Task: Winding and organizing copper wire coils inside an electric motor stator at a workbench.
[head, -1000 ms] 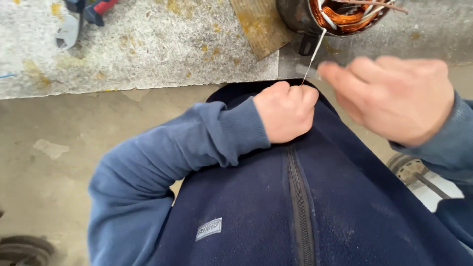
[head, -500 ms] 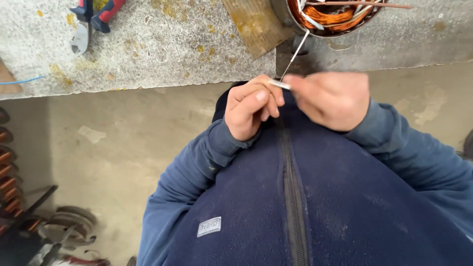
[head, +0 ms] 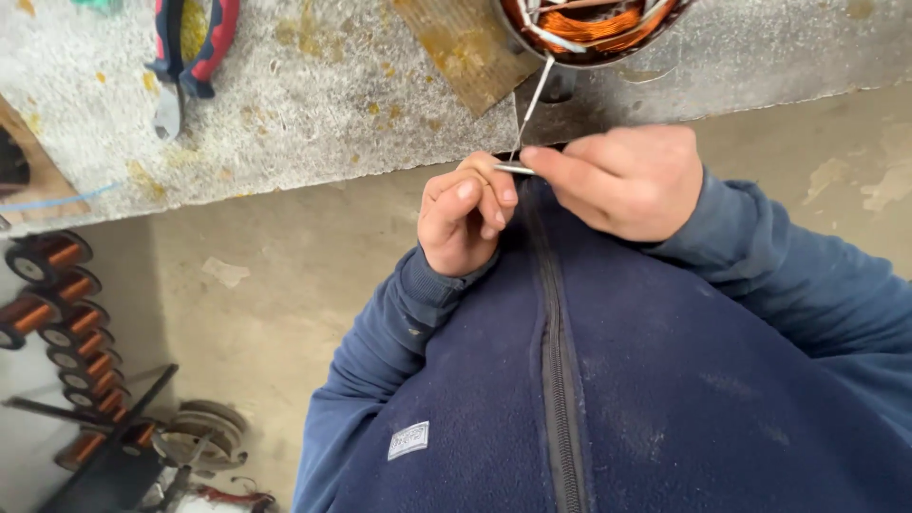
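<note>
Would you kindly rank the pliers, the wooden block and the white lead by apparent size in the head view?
1. Wooden block, cropped at the frame's top.
2. Pliers, also cropped.
3. White lead, pinched by both hands.

Thin white sleeve (head: 528, 109), taut, slanting from copper winding (head: 594, 21).

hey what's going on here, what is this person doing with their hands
A person in a dark blue fleece stands at a rough workbench. Both hands meet close to the chest: the left hand and the right hand pinch a thin white sleeved wire that runs up to a motor stator with copper windings on the bench edge. Red-handled pliers lie untouched on the bench; copper wire spools sit lower left.
</note>
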